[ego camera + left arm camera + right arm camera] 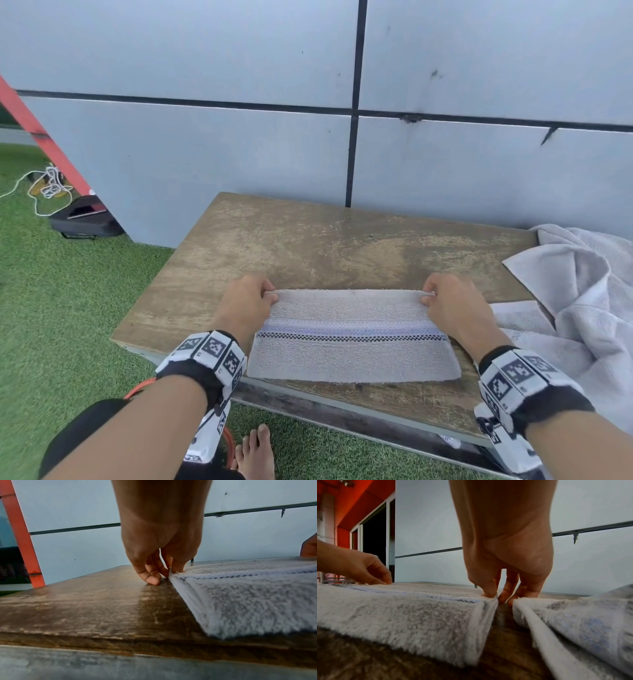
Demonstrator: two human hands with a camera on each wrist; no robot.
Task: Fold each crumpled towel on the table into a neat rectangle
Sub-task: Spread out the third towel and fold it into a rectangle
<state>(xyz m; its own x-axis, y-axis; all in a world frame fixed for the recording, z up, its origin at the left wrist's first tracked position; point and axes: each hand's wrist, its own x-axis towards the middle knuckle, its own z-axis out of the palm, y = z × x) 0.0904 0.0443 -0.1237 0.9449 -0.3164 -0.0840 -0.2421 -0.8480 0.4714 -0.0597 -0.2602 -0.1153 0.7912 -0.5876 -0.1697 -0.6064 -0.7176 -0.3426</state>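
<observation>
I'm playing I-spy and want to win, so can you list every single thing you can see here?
Folded towel: one, pale grey with a blue and black checked stripe, flat on the near part of the table.
Crumpled towels: a pale grey heap, count unclear, at the table's right end.
Table: one, worn brown wood, against the wall.
Wall: grey panels with dark seams, behind the table.
Grass mat: green, on the ground.
Black case: one, on the grass to the left.
White cable: tangled, behind the case.
Left hand: pinches the towel's far left corner.
Right hand: pinches the far right corner.
Bare foot: one, on the grass.
</observation>
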